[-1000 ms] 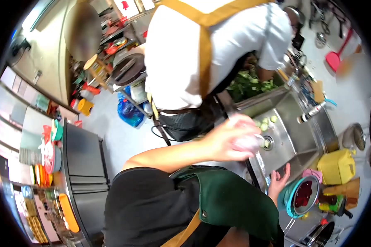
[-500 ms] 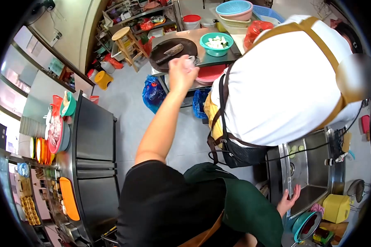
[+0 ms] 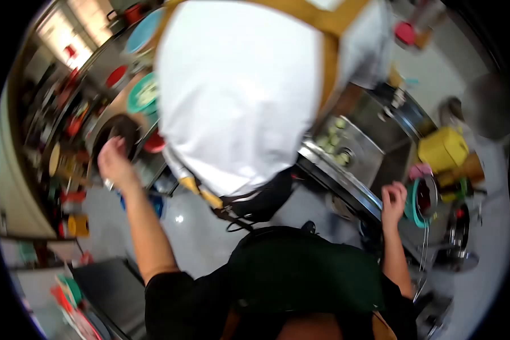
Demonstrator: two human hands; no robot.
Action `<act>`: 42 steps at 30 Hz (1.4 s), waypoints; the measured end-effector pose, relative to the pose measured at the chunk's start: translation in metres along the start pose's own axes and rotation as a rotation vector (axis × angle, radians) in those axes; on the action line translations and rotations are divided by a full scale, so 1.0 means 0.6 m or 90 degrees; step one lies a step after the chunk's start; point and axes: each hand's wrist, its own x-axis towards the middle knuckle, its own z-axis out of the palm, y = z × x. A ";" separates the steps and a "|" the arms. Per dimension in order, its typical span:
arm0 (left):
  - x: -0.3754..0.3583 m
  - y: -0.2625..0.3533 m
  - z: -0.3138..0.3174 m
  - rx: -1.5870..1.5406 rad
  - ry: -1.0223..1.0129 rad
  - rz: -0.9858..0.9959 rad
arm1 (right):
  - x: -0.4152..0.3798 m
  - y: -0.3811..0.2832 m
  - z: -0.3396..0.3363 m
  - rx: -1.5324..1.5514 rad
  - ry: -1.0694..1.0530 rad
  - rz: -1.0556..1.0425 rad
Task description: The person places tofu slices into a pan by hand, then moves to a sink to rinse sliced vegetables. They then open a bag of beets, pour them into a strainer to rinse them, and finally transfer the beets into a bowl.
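Observation:
My left hand reaches out over the work table at the left, close by the dark round chopping board. Its fingers are drawn together and blurred, a small whitish spot shows at its lower edge, and I cannot tell what it holds. My right hand is beside the sink's front edge, its fingers loosely bent with a gap at the thumb and nothing in them. Just right of it sits a teal basin with a strainer. Behind the board stands a green colander with pale cut vegetables.
A person in a white shirt with brown straps bends close in front of me, between table and sink. Pale green vegetable pieces lie in the sink. Right of it are a yellow jug and pans. A wooden stool stands left.
My view has turned right, so the table now lies further left and the sink nearer the middle. My left arm stays stretched out. The right hand has risen, its spread fingers now bent.

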 end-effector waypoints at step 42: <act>-0.866 -0.302 0.924 -0.171 -0.541 -1.028 | 0.327 0.522 0.401 0.248 -0.166 0.276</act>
